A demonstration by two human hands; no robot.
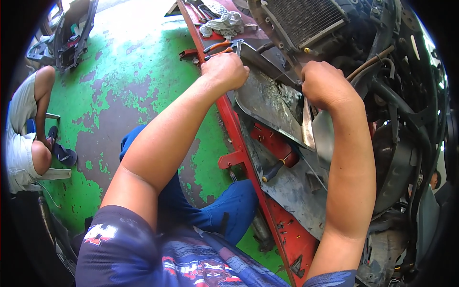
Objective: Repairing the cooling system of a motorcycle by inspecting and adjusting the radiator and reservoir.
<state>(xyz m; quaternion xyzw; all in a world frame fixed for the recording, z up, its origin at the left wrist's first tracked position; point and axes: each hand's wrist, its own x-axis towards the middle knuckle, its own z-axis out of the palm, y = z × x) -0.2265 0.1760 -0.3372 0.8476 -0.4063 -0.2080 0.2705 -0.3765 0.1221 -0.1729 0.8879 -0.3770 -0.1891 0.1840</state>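
My left hand (pixel 224 71) is closed in a fist at the left rim of a dirty grey pan (pixel 260 103). Its fingers curl out of sight, so what they grip is hidden. Just beyond the knuckles show pliers with orange and black handles (pixel 217 47). My right hand (pixel 327 85) is also closed, over the pan's right side and below the radiator (pixel 306 21) of a motorcycle. Whatever sits in its fingers is hidden from view. Nearer to me, a screwdriver with a dark and yellow handle (pixel 273 171) lies on a grey sheet.
A red lift table (pixel 232 122) runs beneath the work, with small screws near its front end. A crumpled rag (pixel 224 25) lies at its far end. Motorcycle frame tubes (pixel 401 103) crowd the right. Another person (pixel 31 129) sits at far left on the worn green floor (pixel 114 91).
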